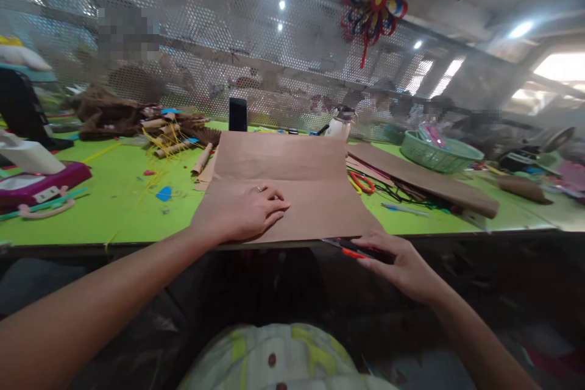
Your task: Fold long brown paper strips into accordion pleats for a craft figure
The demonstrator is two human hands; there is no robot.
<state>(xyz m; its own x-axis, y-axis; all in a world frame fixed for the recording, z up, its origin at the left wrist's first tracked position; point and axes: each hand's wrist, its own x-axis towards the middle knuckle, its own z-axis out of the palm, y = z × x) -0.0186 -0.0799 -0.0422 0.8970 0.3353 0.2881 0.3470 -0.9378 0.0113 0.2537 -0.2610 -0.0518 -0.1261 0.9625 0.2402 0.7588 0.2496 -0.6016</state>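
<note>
A large sheet of brown kraft paper (pixel 292 158) lies on the green tabletop, with a crease across it and its near edge at the table's front. On the paper my left hand (pixel 258 213) rests palm down, fingers loosely stretched and a ring on one of them. My right hand (pixel 397 259) is closed around a red and black utility knife (pixel 351 251), just below the sheet's near right edge. The knife's grey tip points left, close to the paper's edge. Part of its body is hidden in my palm.
Rolled paper tubes (pixel 167 139) and yellow strands lie at left, near a purple power strip (pixel 50 183). A phone (pixel 238 114) and a kettle (pixel 340 125) stand behind. At right are orange-handled scissors (pixel 361 183), folded brown paper (pixel 429 180) and a green basket (pixel 441 155).
</note>
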